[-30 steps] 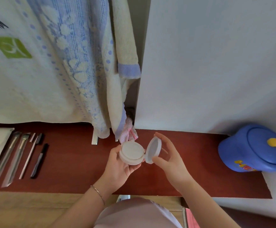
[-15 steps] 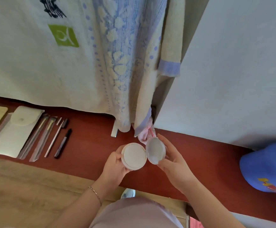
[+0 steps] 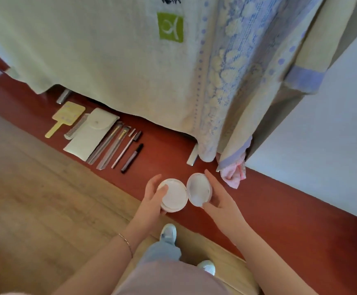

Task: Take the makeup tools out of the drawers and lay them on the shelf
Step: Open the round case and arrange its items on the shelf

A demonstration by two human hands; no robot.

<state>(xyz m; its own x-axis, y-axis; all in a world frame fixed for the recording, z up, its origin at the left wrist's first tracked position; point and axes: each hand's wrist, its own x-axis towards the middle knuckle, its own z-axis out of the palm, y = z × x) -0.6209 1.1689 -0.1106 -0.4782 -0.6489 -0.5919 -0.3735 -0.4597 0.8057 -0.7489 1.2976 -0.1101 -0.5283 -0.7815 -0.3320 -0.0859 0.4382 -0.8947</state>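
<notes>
I hold a round white compact spread open above the red shelf. My left hand grips its base, thumb resting on the white pad. My right hand holds the hinged lid from the right. Laid in a row on the shelf to the left are a yellow hand mirror, a comb, a white pouch, two brushes in clear sleeves, a thin pencil and a dark mascara tube.
Large towels hang over the back of the shelf, and a pink cloth dangles just right of the compact. A white wall panel stands at right. Wooden floor and my shoes lie below.
My view has swung left and down, so the row of tools shows in full and the blue container has left the frame. The compact's lid is spread wider, now nearly flat.
</notes>
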